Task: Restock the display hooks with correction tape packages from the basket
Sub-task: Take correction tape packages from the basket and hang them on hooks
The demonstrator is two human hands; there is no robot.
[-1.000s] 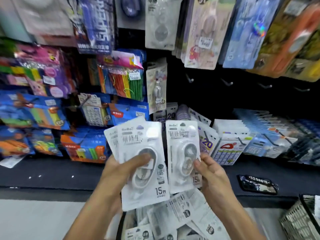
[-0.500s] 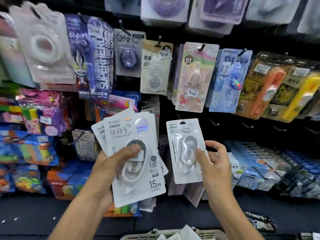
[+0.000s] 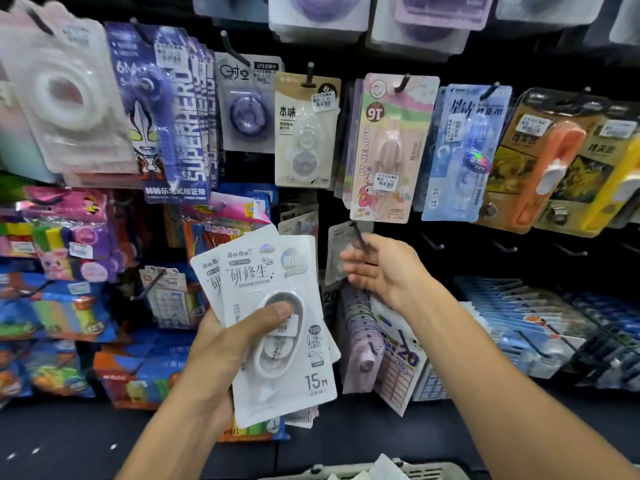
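My left hand (image 3: 221, 344) grips a fanned stack of white correction tape packages (image 3: 277, 327) marked 15M, with the thumb pressed on the front blister. My right hand (image 3: 384, 268) is stretched to a black display hook (image 3: 360, 237) in the lower row. It pinches a single white correction tape package (image 3: 337, 251), which is blurred and has the hook through its top hole. The basket (image 3: 433, 470) shows only as a pale rim at the bottom edge, with the corners of more packages sticking out of it.
Other correction tape brands hang in a row above the hook. Bare black hooks (image 3: 502, 245) stick out to the right of my right hand. Colourful stationery packs fill the left; calculators (image 3: 398, 368) and blue packs lie on the lower shelf.
My right hand has carried its single package up and away from me onto the hook. My left hand with the stack has stayed at about the same place.
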